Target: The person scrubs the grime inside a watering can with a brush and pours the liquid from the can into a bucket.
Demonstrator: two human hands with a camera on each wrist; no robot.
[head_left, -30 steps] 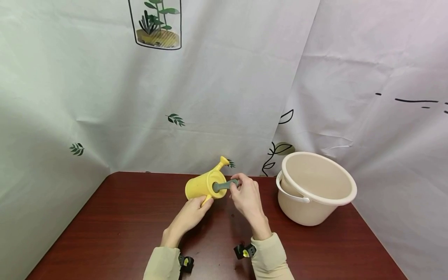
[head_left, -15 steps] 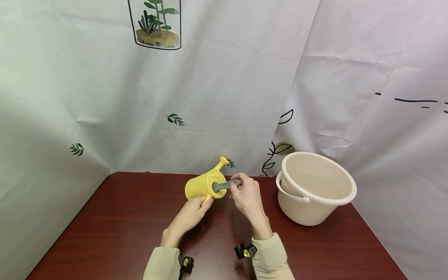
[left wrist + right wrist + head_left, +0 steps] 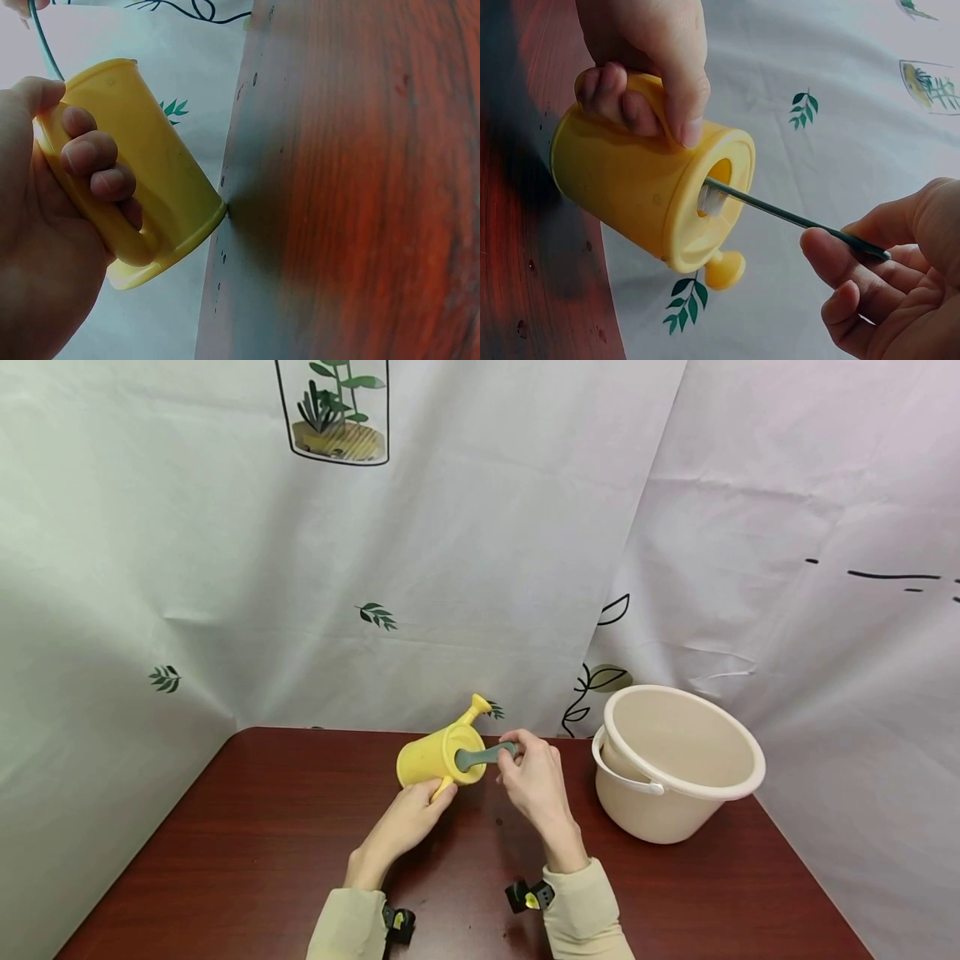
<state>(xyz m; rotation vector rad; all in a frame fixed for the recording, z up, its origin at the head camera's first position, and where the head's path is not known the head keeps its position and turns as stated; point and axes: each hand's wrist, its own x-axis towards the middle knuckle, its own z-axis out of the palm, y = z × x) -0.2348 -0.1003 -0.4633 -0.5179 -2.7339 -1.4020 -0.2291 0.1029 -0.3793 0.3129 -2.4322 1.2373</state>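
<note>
A yellow watering can is tilted on its side, its open mouth towards my right hand and its spout at the back. My left hand grips the can by its handle, fingers curled through the loop. My right hand pinches the grey-green handle of a small brush between thumb and fingers. Pale bristles show just inside the can's mouth in the right wrist view; the far part of the brush head is hidden. Whether the can touches the table, I cannot tell.
A cream bucket with a white carrying handle stands at the right of the dark red-brown table. Another cream basin or bucket seems tilted inside it. A pale printed cloth hangs close behind the table and along both sides.
My right hand has shifted very slightly to the right along the brush's direction. The left hand and the watering can have stayed in place.
</note>
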